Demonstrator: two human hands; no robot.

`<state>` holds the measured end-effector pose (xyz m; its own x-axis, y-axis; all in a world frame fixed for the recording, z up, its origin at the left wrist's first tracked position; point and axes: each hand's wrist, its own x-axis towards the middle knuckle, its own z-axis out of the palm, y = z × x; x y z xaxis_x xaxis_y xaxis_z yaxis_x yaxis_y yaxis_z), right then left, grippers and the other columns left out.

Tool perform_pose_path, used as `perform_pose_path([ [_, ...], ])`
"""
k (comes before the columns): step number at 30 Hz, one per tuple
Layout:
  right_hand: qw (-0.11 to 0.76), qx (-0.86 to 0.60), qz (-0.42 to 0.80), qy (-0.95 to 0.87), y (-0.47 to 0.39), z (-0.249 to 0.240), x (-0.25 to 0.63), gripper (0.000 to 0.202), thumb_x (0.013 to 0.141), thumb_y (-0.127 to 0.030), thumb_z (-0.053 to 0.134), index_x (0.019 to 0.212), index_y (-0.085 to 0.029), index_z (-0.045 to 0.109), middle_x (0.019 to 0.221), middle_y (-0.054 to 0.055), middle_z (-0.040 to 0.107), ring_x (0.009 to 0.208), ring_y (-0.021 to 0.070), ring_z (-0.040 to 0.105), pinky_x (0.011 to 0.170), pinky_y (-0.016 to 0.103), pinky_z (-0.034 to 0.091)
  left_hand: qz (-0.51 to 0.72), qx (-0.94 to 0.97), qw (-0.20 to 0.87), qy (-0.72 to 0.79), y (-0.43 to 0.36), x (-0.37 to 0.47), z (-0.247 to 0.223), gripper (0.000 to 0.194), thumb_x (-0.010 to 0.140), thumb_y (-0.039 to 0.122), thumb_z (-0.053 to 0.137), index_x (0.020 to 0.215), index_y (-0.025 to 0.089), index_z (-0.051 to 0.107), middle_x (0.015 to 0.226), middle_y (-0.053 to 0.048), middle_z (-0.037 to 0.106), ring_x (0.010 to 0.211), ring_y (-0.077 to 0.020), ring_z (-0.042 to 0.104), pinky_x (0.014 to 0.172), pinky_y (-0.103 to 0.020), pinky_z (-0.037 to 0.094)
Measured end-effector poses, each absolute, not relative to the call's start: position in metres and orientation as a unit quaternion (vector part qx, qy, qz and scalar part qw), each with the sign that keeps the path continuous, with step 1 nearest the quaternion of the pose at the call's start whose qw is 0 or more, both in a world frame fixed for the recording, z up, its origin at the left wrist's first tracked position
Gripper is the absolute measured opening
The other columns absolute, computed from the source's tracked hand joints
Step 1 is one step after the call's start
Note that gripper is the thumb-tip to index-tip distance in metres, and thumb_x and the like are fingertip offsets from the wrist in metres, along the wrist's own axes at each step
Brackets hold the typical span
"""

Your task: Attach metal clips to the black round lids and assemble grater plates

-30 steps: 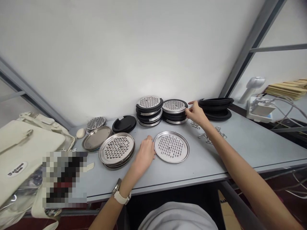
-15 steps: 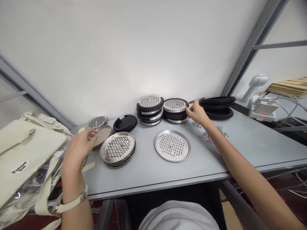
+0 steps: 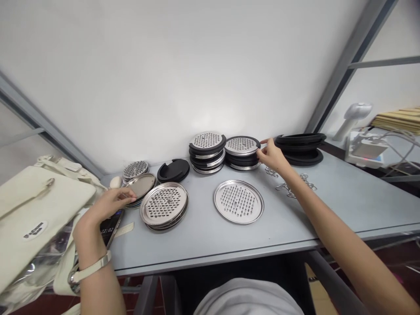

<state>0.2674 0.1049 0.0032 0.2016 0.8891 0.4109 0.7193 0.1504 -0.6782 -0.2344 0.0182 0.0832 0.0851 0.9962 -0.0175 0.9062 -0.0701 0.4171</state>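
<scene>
From where I stand, the left hand (image 3: pixel 110 201) is at the near edge of a pile of plain metal plates (image 3: pixel 140 185), fingers close together (whether they pinch one, I can't tell). The right hand (image 3: pixel 274 158) is at the side of a black-rimmed grater stack (image 3: pixel 242 145), index finger and thumb apart by its rim; I can't tell if they grip. A lone grater plate (image 3: pixel 239 202) lies flat on the desk (image 3: pixel 203 236).
</scene>
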Motion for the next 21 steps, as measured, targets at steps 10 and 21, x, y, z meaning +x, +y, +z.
perform_pose_path([
  [10, 0.423, -0.65, 0.085, -0.626, 0.102, 0.006, 0.264, 0.03, 0.08, -0.021, 0.051, 0.109, -0.018, 0.043, 0.063, 0.002, 0.063, 0.065, 0.0239, 0.063, 0.065, 0.033, 0.047, 0.224, 0.724, 0.003, 0.653, 0.008, -0.23, 0.097, 0.027, 0.088, 0.045, 0.041, 0.095, 0.021, 0.054, 0.094, 0.001, 0.059, 0.085, -0.0185, 0.053, 0.075, -0.024, 0.04],
  [21, 0.386, -0.497, 0.116, -0.768, 0.067, 0.022, 0.229, 0.011, 0.086, -0.028, 0.045, 0.08, -0.021, 0.052, 0.065, -0.001, 0.056, 0.058, 0.0149, 0.051, 0.056, 0.025, 0.04, 0.325, 0.802, -0.005, 0.502, -0.021, -0.145, 0.12, 0.018, 0.091, 0.035, 0.043, 0.091, 0.022, 0.056, 0.092, -0.001, 0.058, 0.087, -0.0175, 0.055, 0.079, -0.028, 0.041],
])
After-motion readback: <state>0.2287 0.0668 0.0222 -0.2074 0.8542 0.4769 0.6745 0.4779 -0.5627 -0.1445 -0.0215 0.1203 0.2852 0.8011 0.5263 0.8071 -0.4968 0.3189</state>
